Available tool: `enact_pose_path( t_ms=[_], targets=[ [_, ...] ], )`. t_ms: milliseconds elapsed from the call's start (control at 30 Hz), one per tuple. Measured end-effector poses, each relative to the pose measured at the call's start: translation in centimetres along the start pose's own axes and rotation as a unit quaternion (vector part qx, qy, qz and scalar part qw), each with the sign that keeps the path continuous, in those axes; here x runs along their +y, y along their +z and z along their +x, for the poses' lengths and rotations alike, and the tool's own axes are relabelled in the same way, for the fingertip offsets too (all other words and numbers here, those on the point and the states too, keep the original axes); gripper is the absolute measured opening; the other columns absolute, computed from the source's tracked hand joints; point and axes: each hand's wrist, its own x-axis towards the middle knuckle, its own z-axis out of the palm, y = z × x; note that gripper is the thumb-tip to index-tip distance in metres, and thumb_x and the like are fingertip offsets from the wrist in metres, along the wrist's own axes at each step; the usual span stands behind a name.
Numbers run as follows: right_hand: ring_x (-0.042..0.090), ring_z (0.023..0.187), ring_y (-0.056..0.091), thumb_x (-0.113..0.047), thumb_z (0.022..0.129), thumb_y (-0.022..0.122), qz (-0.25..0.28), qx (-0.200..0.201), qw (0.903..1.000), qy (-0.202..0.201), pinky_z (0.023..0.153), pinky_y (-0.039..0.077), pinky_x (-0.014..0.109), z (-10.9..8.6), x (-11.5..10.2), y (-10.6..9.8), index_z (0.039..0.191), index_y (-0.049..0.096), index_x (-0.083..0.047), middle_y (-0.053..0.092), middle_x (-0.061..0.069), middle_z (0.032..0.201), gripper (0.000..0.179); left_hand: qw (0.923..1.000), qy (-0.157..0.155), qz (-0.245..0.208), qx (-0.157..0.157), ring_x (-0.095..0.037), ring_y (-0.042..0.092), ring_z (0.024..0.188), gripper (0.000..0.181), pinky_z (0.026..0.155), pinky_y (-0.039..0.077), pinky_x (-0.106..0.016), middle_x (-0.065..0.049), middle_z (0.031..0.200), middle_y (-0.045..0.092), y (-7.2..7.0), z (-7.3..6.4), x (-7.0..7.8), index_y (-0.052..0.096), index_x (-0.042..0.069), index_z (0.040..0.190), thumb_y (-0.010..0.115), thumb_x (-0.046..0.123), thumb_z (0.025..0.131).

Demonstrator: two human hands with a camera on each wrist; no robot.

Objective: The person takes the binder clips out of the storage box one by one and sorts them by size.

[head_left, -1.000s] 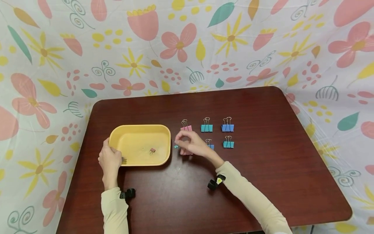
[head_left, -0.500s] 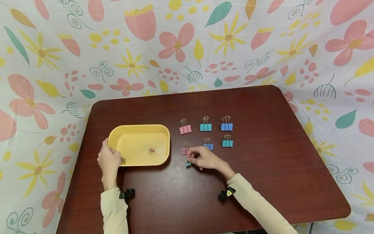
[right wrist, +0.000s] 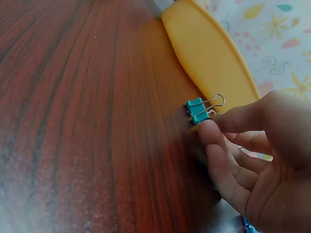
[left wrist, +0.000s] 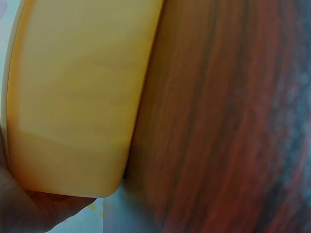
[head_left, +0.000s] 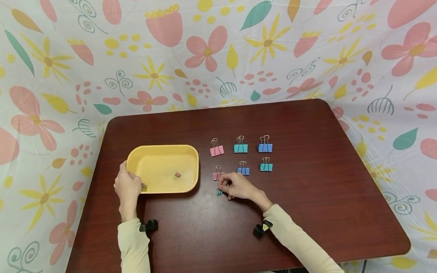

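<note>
My left hand (head_left: 128, 187) grips the left end of a yellow plastic tub (head_left: 164, 148), thumb over its rim and fingers outside. In the left wrist view, the fingers curl at the tub's lower corner (left wrist: 73, 184). My right hand (head_left: 239, 186) is low over the table, with thumb and forefinger pinching the edge of a small teal binder clip (right wrist: 198, 110). The clip's wire handle points toward the tub in the right wrist view. Just behind the right fingertips lies a pink binder clip (head_left: 217, 176), partly covered by the hand.
Larger pink (head_left: 216, 151), teal (head_left: 240, 148) and blue (head_left: 265, 148) binder clips form a back row. A blue clip (head_left: 244, 171) and a teal clip (head_left: 266, 167) lie in front. Inside the tub are a tiny pink clip (head_left: 177, 175) and greyish clips (head_left: 144, 187).
My right hand has moved from beside the tub toward the front right with the small teal clip, now in front of the pink one. The clip has turned slightly. The left hand stays put.
</note>
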Motion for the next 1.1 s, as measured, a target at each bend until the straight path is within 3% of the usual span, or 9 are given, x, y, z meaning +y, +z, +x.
enact_pose_path(
  t_ms=[367, 600, 833, 967, 1100],
  targets=[
    [0.017, 0.053, 0.068, -0.008, 0.099, 0.061, 0.01, -0.001, 0.9999, 0.004, 0.052, 0.056, 0.029, -0.1, 0.0, -0.8, 0.099, 0.07, -0.005, 0.07, 0.01, 0.081, 0.009, 1.0, -0.001, -0.002, -0.001, -0.052, 0.05, 0.126, 0.055, 0.106, 0.032, -0.065, -0.03, 0.142, 0.054, -0.1, 0.1, 0.1, 0.039, 0.004, 0.153, 0.036, 0.006, 0.098],
    [0.023, 0.053, 0.068, -0.01, 0.1, 0.061, 0.016, 0.006, 0.9998, -0.004, 0.049, 0.055, 0.032, 0.7, -0.7, -1.2, 0.1, 0.069, -0.004, 0.071, 0.011, 0.084, 0.01, 1.0, 0.006, -0.002, 0.0, -0.052, 0.052, 0.124, 0.053, 0.104, 0.033, -0.065, -0.031, 0.14, 0.055, 0.0, 0.1, -0.1, 0.041, 0.002, 0.152, 0.036, 0.007, 0.099],
    [0.022, 0.052, 0.067, -0.012, 0.1, 0.063, 0.016, 0.01, 0.9995, -0.024, 0.051, 0.057, 0.041, 2.2, -2.6, -1.5, 0.099, 0.069, -0.001, 0.071, 0.015, 0.081, 0.013, 1.0, 0.007, -0.002, 0.001, -0.053, 0.053, 0.122, 0.053, 0.102, 0.035, -0.066, -0.032, 0.139, 0.056, 0.0, 0.0, -0.3, 0.041, 0.002, 0.151, 0.035, 0.007, 0.099],
    [0.017, 0.052, 0.066, -0.01, 0.099, 0.063, 0.01, 0.01, 0.9991, -0.039, 0.051, 0.056, 0.034, 3.5, -4.1, -1.8, 0.098, 0.069, 0.001, 0.071, 0.019, 0.081, 0.012, 1.0, 0.008, -0.003, 0.0, -0.053, 0.052, 0.122, 0.054, 0.103, 0.034, -0.066, -0.031, 0.14, 0.055, 0.0, 0.0, -0.2, 0.041, 0.002, 0.152, 0.034, 0.007, 0.099],
    [0.028, 0.055, 0.069, -0.009, 0.098, 0.063, 0.019, -0.005, 0.9978, -0.064, 0.051, 0.055, 0.032, 5.0, -5.6, -2.1, 0.099, 0.068, 0.002, 0.07, 0.025, 0.084, 0.011, 1.0, 0.01, -0.002, 0.0, -0.053, 0.052, 0.122, 0.054, 0.102, 0.034, -0.066, -0.031, 0.14, 0.055, 0.0, 0.0, -0.2, 0.04, 0.002, 0.152, 0.033, 0.008, 0.099]
  ],
)
